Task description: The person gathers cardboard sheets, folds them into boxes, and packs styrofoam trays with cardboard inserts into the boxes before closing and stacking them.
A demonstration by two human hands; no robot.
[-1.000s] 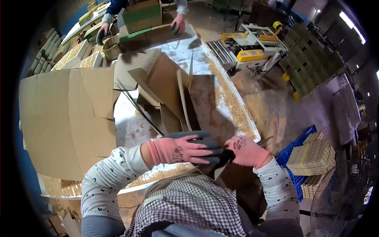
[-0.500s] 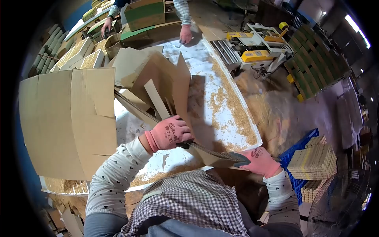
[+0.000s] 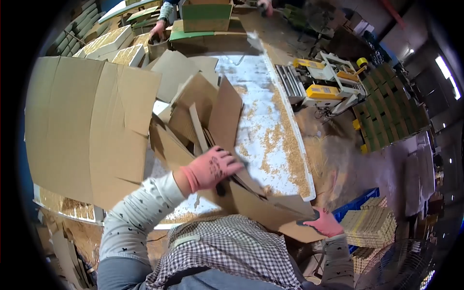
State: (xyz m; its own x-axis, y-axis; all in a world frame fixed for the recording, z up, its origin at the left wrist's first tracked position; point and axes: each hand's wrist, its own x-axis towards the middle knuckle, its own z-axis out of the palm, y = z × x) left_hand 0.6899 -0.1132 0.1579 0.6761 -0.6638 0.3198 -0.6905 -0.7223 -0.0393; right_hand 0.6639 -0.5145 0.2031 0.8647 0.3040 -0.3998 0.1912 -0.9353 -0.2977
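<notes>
Several long folded cardboard pieces point(image 3: 261, 205) slant across the near edge of the white table point(image 3: 268, 145). On their middle part lies my left hand point(image 3: 212, 169), in a pink glove, its fingers curled over the upper edges. My right hand point(image 3: 323, 222), also in a pink glove, grips their right end, with the thumb over the board. Beyond my left hand, an opened brown cardboard box point(image 3: 193, 113) stands with its flaps up. A large flat cardboard sheet point(image 3: 87, 130) rests at the left.
A co-worker's hand point(image 3: 157, 31) is at the far side beside a green and brown box point(image 3: 207, 17). Wood shavings line the table's right rim. A yellow and white machine point(image 3: 324, 89), stacked trays point(image 3: 369, 227) and a fan point(image 3: 396, 266) stand at the right.
The cardboard between my hands has swung up into view and spread wider. My right hand has moved down and slightly right. The co-worker's other hand has moved away from the table.
</notes>
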